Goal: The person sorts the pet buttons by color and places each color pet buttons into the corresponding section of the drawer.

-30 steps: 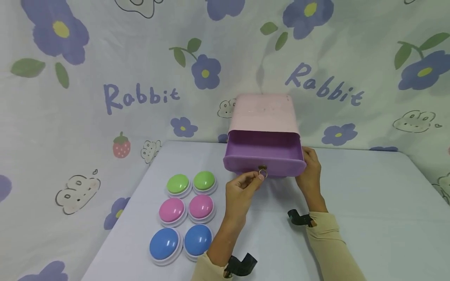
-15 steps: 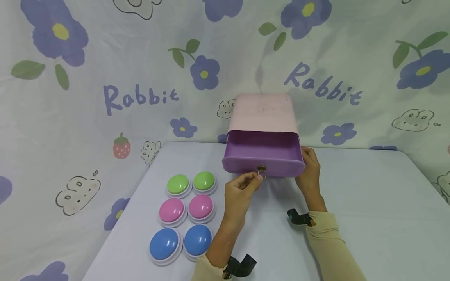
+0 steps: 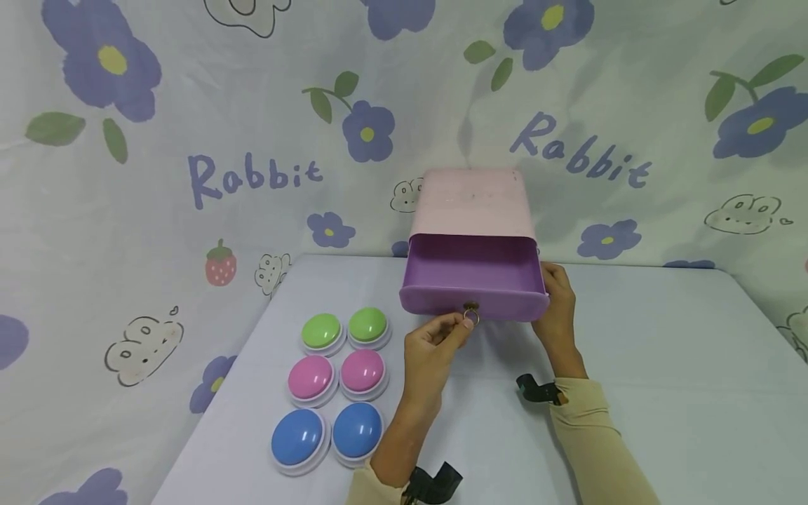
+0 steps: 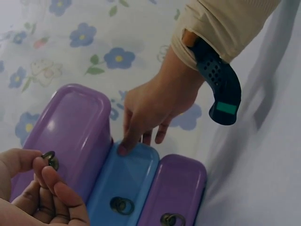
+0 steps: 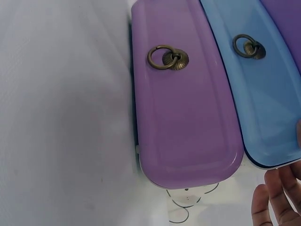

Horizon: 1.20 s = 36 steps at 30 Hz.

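Note:
A small drawer cabinet (image 3: 473, 203) with a pink top stands toward the back of the table. Its purple top drawer (image 3: 429, 300) is pulled out, and the inside that shows holds nothing. My left hand (image 3: 431, 358) pinches the brass ring pull (image 4: 52, 160) on that drawer's front between thumb and finger. At the cabinet's right side, my right hand (image 3: 558, 312) holds the edge, its thumb on the end of the blue middle drawer (image 4: 129, 176) and its fingers beside the wall. Below the blue drawer is a purple bottom drawer (image 5: 188, 117), pushed in, its ring loose.
Left of the cabinet, round push buttons stand in pairs on the white table (image 3: 663, 351): green (image 3: 321, 330), pink (image 3: 311, 376) and blue (image 3: 297, 436). A flowered cloth (image 3: 252, 105) hangs close behind the cabinet.
The top drawer has slid slightly farther out toward me, with my left hand still on its ring. My right hand has stayed at the cabinet's side.

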{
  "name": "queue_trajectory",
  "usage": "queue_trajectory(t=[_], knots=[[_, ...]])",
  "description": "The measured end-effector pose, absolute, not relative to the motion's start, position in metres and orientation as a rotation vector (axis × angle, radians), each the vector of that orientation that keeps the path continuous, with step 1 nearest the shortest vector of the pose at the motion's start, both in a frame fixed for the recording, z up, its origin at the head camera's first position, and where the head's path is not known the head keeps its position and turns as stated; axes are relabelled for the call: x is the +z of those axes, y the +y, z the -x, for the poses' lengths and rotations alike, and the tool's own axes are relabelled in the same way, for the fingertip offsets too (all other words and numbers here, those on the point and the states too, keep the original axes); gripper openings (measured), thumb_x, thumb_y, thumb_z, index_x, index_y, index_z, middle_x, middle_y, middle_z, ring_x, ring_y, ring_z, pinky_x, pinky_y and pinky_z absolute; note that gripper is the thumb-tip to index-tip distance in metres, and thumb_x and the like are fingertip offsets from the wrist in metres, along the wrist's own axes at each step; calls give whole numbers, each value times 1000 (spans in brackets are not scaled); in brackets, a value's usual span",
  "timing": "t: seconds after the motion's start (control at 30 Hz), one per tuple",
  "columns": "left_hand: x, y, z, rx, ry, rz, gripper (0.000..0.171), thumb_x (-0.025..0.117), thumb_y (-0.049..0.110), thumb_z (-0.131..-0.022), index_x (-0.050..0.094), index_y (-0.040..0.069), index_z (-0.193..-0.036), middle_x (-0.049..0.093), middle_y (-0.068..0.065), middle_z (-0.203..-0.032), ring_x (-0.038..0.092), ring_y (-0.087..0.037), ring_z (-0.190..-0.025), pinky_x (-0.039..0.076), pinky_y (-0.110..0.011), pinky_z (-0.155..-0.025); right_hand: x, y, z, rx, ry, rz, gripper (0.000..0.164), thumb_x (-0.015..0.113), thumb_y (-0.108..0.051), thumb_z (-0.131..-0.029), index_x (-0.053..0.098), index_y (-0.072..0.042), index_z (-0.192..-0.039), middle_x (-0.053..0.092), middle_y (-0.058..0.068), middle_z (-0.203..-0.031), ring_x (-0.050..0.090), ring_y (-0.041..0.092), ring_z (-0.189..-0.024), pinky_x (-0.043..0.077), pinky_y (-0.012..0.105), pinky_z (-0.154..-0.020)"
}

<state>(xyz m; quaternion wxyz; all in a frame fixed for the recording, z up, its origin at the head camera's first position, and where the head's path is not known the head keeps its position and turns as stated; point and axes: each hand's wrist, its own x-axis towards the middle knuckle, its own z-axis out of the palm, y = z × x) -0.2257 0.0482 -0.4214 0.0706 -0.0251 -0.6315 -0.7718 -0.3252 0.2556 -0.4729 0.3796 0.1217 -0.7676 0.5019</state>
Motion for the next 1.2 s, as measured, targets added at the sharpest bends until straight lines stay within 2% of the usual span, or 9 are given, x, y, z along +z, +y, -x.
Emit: queue_trajectory(t=[0.2, 0.43, 0.67, 0.83, 0.93, 1.0, 1.07, 1.2], knots=[[-424, 47, 221, -2306, -1924, 83, 18, 76, 15, -89, 74, -1, -96, 70, -7, -90, 63, -17, -79, 54, -30, -80, -472, 254, 324, 1275, -1927, -343, 33, 65, 17, -86, 67, 11, -119, 57, 29, -115, 52, 22, -104, 38, 13, -84], [-427, 40, 216, -2285, -1935, 75, 19, 76, 16, -90, 74, -1, -97, 69, -8, -90, 63, -18, -81, 54, -29, -80, -443, 239, 304, 1293, -1967, -335, 34, 63, 18, -84, 64, 15, -118, 55, 34, -113, 52, 20, -99, 40, 9, -81], [-431, 43, 218, -2280, -1925, 136, 22, 77, 19, -90, 73, 0, -101, 69, -7, -91, 64, -17, -84, 54, -27, -80, -438, 238, 301, 1288, -1959, -313, 34, 64, 19, -83, 65, 16, -117, 55, 36, -113, 53, 28, -99, 38, 10, -82], [-438, 40, 215, -2205, -1983, 163, 21, 74, 22, -93, 75, 4, -103, 70, -7, -91, 64, -16, -83, 53, -27, -79, -440, 238, 300, 1289, -1947, -317, 29, 62, 18, -86, 65, 17, -114, 55, 37, -113, 51, 19, -102, 37, 11, -83], [-443, 31, 210, -2098, -2089, 214, 21, 72, 26, -94, 76, 9, -105, 71, -1, -94, 64, -15, -86, 53, -29, -80, -440, 239, 299, 1296, -1939, -316, 28, 62, 18, -86, 65, 18, -114, 55, 36, -112, 48, 11, -103, 37, 12, -82], [-448, 22, 204, -1998, -2162, 272, 19, 71, 28, -95, 77, 14, -106, 71, 4, -96, 64, -14, -88, 53, -30, -82, -447, 247, 304, 1295, -1940, -302, 29, 62, 17, -86, 65, 16, -115, 57, 29, -113, 48, 6, -104, 37, 13, -81], [-450, 10, 196, -1897, -2198, 304, 15, 71, 23, -95, 77, 13, -106, 72, 6, -98, 65, -14, -90, 53, -31, -82, -456, 253, 310, 1293, -1950, -291, 31, 63, 16, -87, 66, 14, -117, 59, 18, -114, 48, 3, -103, 37, 15, -82], [-457, -28, 179, -1750, -2067, 347, 11, 72, 4, -91, 75, 6, -102, 69, -3, -89, 63, -18, -81, 53, -26, -76, -469, 255, 323, 1313, -1955, -294, 32, 64, 14, -88, 66, 11, -119, 55, -6, -114, 47, -1, -106, 38, 17, -86]])
